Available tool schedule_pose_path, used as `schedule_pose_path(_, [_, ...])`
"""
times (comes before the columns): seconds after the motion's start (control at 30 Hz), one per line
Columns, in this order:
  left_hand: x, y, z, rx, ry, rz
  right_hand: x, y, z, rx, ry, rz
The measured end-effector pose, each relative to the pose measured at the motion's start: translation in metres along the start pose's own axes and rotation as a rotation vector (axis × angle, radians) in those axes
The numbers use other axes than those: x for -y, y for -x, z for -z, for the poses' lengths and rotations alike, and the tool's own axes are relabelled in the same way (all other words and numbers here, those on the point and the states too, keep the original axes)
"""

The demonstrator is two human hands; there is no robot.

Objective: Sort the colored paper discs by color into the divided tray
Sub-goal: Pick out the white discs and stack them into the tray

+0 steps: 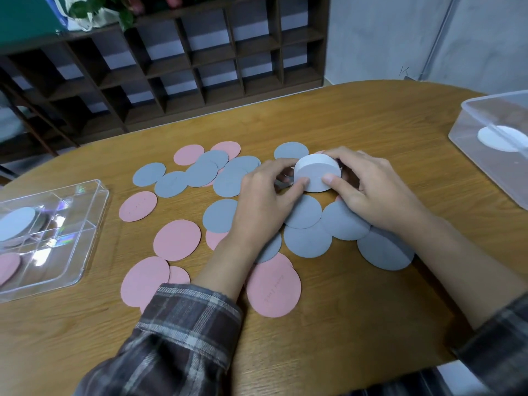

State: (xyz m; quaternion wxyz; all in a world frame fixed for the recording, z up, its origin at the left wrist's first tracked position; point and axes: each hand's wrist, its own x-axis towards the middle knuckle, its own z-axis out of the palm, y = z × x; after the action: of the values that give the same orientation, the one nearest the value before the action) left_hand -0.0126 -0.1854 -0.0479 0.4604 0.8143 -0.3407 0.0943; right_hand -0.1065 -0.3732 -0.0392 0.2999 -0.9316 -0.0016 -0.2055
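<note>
While both our hands meet at table centre, we grip a thick white stack of paper discs (317,173) between them, tilted w/ its flat face toward us. Our left hand (265,195) curls around the stack's left edge, thumb pressing the near rim, fingers partly closed behind. Our right hand (368,187) clasps the right edge the same way, thumb on the front face, fingers wrapped over the top. Stack sits just above the loose discs, approx. mid-table.

Round the hands, grey paper discs (307,238) and pink paper discs (177,239) lie scattered flat on the oval wooden table (371,310), many overlapping; greys mostly centre & right, pinks mostly left & near edge.

At far left sits the clear plastic divided tray (85,224): one compartment holds a pale grey-white disc pile (17,224), the near-left one a pink disc (8,267); other compartments look bare. At far right, a clear plastic box (468,132) holds a white disc (503,138).

Plaid flannel sleeves (185,324) cover both forearms. Dark wooden cubby shelf (200,67) stands behind the table.
</note>
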Motion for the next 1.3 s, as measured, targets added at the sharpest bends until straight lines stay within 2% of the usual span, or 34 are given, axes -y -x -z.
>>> schedule_pose_path(0.33, [-0.016, 0.027, 0.024, -0.081, -0.036, -0.084, 0.025, 0.020, -0.003, -0.080, -0.178, -0.046])
schedule_pose_path(0.5, [-0.024, 0.040, 0.066, -0.046, -0.089, -0.125, 0.058, 0.025, -0.009, -0.097, -0.152, -0.020])
schedule_pose_path(0.77, [-0.018, 0.063, 0.160, 0.024, -0.071, -0.027, 0.136, 0.010, -0.024, 0.013, -0.185, 0.053])
schedule_pose_path(0.93, [-0.004, 0.077, 0.216, -0.026, -0.128, -0.011, 0.187, -0.006, -0.041, 0.088, -0.200, 0.099])
schedule_pose_path(1.3, [0.065, 0.106, 0.332, -0.109, -0.033, 0.180, 0.284, -0.067, -0.126, 0.216, -0.217, 0.176])
